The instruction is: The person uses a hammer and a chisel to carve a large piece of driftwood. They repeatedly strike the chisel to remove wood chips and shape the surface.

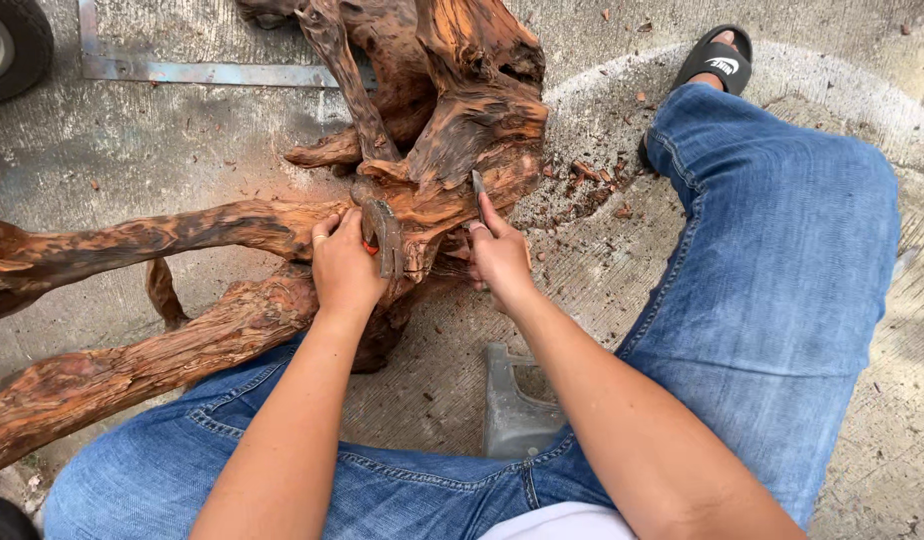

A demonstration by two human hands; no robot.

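A big gnarled root stump (422, 150), reddish-brown with long limbs, lies on the concrete floor (132, 140) between the person's spread knees. The left hand (344, 268) is closed around a small hammer (384, 235), its rusty head lying against the wood. The right hand (499, 258) pinches a thin metal chisel (478, 190) upright against the stump, fingertips close under its struck end. The main risk, as I judge it, is a glancing blow: the hammer could slip off the narrow chisel top and land on those fingers (they sit very near). Twisted grain could also kick the blade sideways, and flying chips (592, 175) could reach the bare forearms or the sandalled foot (720, 60).
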